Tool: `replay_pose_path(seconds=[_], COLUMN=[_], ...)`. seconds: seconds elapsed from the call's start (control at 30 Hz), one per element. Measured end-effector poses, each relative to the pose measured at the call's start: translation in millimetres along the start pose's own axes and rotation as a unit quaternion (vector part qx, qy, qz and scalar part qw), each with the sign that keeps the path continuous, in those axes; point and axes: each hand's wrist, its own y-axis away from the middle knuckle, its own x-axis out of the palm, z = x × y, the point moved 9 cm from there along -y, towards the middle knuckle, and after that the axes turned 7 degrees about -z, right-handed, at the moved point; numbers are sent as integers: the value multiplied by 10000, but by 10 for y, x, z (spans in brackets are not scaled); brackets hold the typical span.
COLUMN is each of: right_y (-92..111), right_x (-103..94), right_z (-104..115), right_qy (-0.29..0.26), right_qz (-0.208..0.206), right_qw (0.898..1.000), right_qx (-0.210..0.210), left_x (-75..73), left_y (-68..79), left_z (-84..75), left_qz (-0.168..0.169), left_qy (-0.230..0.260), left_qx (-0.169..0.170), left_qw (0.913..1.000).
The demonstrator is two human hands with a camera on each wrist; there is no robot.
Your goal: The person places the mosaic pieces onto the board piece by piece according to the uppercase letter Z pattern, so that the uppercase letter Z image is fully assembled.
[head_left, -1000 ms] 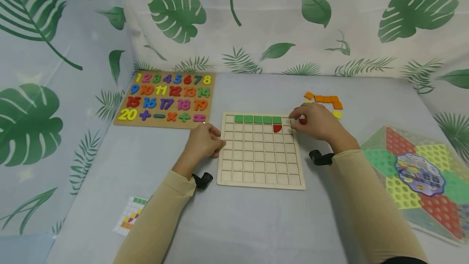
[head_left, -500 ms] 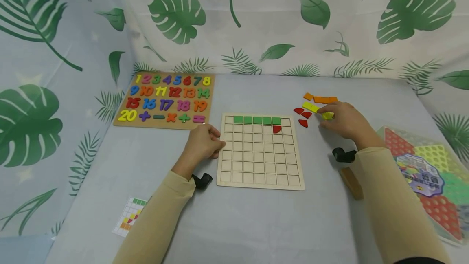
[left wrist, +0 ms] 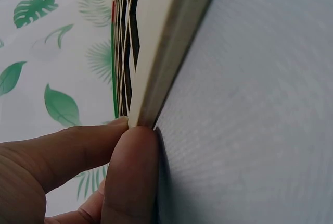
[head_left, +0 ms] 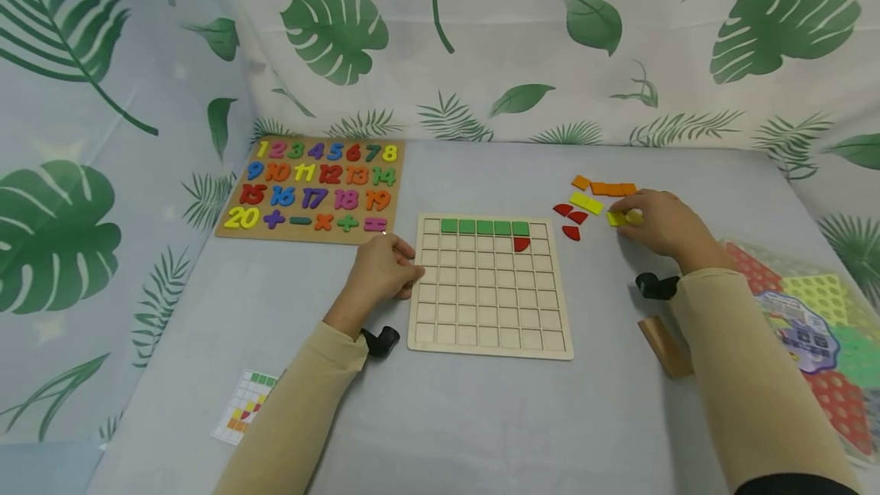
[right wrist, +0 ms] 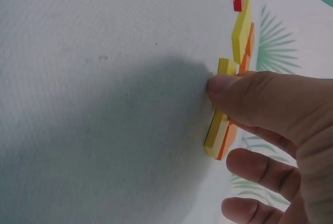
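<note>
While the left hand [head_left: 383, 270] pinches the left edge of the board [head_left: 486, 296] between thumb and finger, the right hand [head_left: 656, 224], right of the frame's centre, pinches at yellow squares [head_left: 615, 218] lying edge to edge; its fingertips cover part of them, so which square is gripped cannot be told. In the right wrist view, the other fingers curve loosely, apart from the squares. The board lies flat at the centre of the frame. Five green squares [head_left: 484, 228] fill the second to sixth cells of its top row, and a red quarter [head_left: 522, 244] sits directly below the last of these. Between board and right hand lie three loose red pieces [head_left: 571, 233] and a yellow strip [head_left: 587, 202], with orange squares [head_left: 605, 189] just above. The number board [head_left: 294, 234] occupies the upper left, a card [head_left: 238, 409] the lower left, partly hidden by the sleeve, and a brown block [head_left: 663, 346] the lower right, beside the other sleeve.
</note>
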Motion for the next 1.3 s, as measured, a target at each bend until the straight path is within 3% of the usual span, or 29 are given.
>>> replay_pose_path(seconds=[0.57, 0.77, 1.1, 1.3], right_y=[8, 39, 121, 121], right_x=[2, -38, 83, 189], right_z=[163, 449, 1071, 1268], right_qy=[-199, -443, -678, -763], right_qz=[-200, -399, -378, -246], right_qw=[9993, 9955, 9866, 9843], right_qx=[-254, -742, -1435, -1573], left_x=[-2, -12, -4, -14], left_y=[8, 14, 6, -7], left_z=[2, -12, -18, -5], left_qz=[-10, -34, -38, -46], left_qy=[-6, 29, 28, 18], left_qx=[23, 48, 95, 127], left_qw=[10000, 10000, 9999, 9999])
